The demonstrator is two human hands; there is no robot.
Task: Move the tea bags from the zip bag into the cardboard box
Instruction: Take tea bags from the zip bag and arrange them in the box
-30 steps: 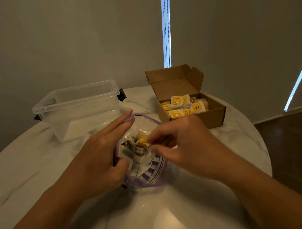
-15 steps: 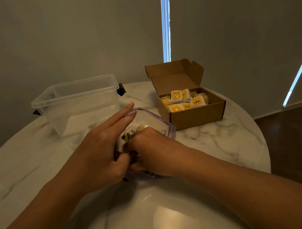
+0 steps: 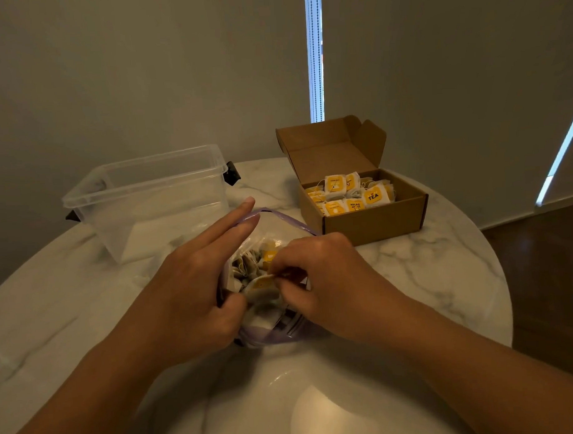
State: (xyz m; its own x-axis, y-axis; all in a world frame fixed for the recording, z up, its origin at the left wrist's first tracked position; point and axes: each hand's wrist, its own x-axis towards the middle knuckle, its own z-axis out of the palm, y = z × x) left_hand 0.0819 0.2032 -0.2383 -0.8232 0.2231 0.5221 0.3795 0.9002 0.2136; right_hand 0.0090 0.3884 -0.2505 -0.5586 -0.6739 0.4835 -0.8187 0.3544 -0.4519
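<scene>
On zip bag [image 3: 287, 217] rim: L hand [image 3: 196, 285] | R hand [image 3: 326, 274] pinches tea bag [image 3: 261, 288]

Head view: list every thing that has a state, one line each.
zip bag: open.
box: lid up, partly filled with tea bags.
tub: lidless.
left hand: holds the zip bag's mouth open.
right hand: pinches a tea bag in the zip bag.

I have one view: head camera, wide-angle, set close above the marble table [image 3: 427, 277], facing forward and down; cardboard box [image 3: 370, 223] far right, clear tub [image 3: 154, 202] far left.
</scene>
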